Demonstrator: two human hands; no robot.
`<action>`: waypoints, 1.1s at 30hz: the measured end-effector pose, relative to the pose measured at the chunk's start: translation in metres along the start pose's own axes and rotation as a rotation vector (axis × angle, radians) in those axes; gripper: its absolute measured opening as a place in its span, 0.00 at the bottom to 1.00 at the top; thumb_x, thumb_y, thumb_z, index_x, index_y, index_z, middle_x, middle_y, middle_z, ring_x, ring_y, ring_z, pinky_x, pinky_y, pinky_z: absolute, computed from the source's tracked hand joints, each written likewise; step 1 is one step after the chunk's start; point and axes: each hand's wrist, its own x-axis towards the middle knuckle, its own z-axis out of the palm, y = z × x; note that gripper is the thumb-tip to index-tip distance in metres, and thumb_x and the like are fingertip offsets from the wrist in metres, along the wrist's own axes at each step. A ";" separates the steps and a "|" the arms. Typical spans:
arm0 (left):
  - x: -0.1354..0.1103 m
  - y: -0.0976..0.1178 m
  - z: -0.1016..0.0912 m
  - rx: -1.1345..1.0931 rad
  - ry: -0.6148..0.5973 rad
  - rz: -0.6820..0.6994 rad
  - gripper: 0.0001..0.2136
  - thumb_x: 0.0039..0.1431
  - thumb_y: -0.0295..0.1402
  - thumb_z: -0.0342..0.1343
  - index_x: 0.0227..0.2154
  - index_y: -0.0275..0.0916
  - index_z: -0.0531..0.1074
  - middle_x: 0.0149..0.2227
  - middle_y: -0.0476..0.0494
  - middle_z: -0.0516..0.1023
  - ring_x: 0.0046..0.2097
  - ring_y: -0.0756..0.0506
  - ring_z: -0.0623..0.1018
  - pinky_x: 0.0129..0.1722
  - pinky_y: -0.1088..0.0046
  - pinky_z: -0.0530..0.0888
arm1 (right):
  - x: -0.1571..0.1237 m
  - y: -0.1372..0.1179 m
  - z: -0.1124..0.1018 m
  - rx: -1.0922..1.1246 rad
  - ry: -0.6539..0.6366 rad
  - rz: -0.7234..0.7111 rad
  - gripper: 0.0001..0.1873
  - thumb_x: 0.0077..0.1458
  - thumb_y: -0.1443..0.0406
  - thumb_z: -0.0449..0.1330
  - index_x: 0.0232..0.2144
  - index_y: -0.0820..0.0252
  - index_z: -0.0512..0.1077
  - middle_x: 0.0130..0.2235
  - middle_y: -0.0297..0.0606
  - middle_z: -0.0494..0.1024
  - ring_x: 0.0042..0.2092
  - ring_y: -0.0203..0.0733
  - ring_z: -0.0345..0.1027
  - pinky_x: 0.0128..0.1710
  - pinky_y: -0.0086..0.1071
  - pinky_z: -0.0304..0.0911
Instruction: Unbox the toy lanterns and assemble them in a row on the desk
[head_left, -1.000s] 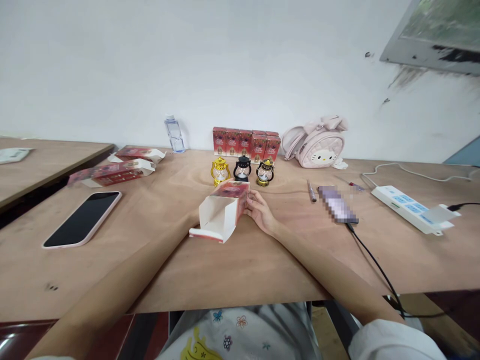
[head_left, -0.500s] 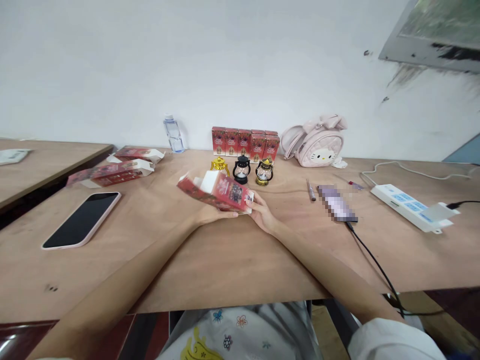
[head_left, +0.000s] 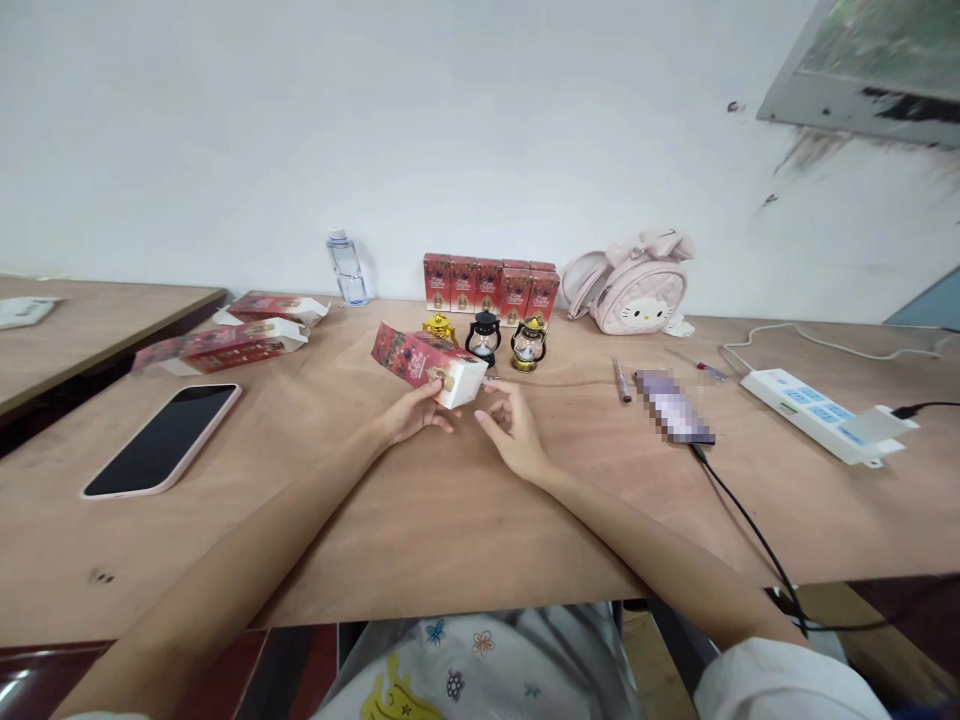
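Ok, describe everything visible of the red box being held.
The red box is a printed cardboard carton, red with dark patterning, its near end white. It is held above the table, lengthwise and tilted, in front of the gold lantern. The left hand grips it from below; the right hand is open close beside its white end.

A light wooden tabletop [head_left: 465, 520] runs to the wall. At its left lie a dark phone [head_left: 163, 438] in a pink case and two opened red cartons [head_left: 221, 345]. Along the back stand a water bottle [head_left: 346, 268], a row of red boxes [head_left: 491, 285] and a pink bag [head_left: 634, 285]. Three small lanterns [head_left: 484, 338] stand just before the boxes (gold, black, black-and-gold). To the right lie a screwdriver [head_left: 622, 381], a cabled device [head_left: 673, 406] and a white power strip [head_left: 814, 413].
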 end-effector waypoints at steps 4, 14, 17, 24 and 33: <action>0.000 -0.003 0.001 0.064 -0.027 -0.024 0.16 0.52 0.44 0.59 0.35 0.34 0.72 0.31 0.41 0.77 0.34 0.46 0.76 0.30 0.72 0.75 | -0.001 -0.002 0.000 -0.083 0.014 -0.053 0.21 0.55 0.60 0.57 0.51 0.49 0.61 0.47 0.39 0.65 0.33 0.35 0.61 0.34 0.34 0.62; 0.000 -0.002 0.006 0.108 -0.005 -0.023 0.17 0.49 0.44 0.61 0.34 0.33 0.73 0.31 0.40 0.77 0.33 0.46 0.76 0.30 0.72 0.75 | -0.003 -0.006 -0.001 -0.200 -0.051 -0.123 0.18 0.54 0.59 0.59 0.47 0.51 0.63 0.40 0.35 0.68 0.29 0.34 0.61 0.32 0.33 0.63; 0.000 -0.003 0.006 0.095 0.010 -0.004 0.17 0.49 0.42 0.62 0.35 0.33 0.73 0.32 0.40 0.77 0.33 0.47 0.76 0.31 0.72 0.75 | -0.005 -0.007 0.001 -0.241 -0.006 -0.117 0.21 0.54 0.58 0.58 0.50 0.50 0.61 0.41 0.36 0.69 0.29 0.35 0.61 0.32 0.34 0.62; 0.000 -0.004 0.004 0.119 -0.015 0.000 0.17 0.48 0.44 0.62 0.33 0.33 0.73 0.30 0.40 0.77 0.33 0.46 0.76 0.32 0.71 0.75 | -0.006 -0.006 0.004 -0.301 0.120 -0.092 0.24 0.51 0.57 0.62 0.49 0.51 0.61 0.40 0.36 0.70 0.27 0.34 0.60 0.29 0.33 0.60; -0.001 -0.002 0.002 0.139 -0.037 -0.039 0.20 0.44 0.45 0.65 0.34 0.33 0.73 0.32 0.39 0.78 0.34 0.44 0.77 0.35 0.67 0.76 | -0.004 0.005 -0.002 -0.545 0.050 -0.121 0.15 0.53 0.55 0.59 0.40 0.53 0.65 0.34 0.37 0.72 0.32 0.41 0.67 0.30 0.33 0.60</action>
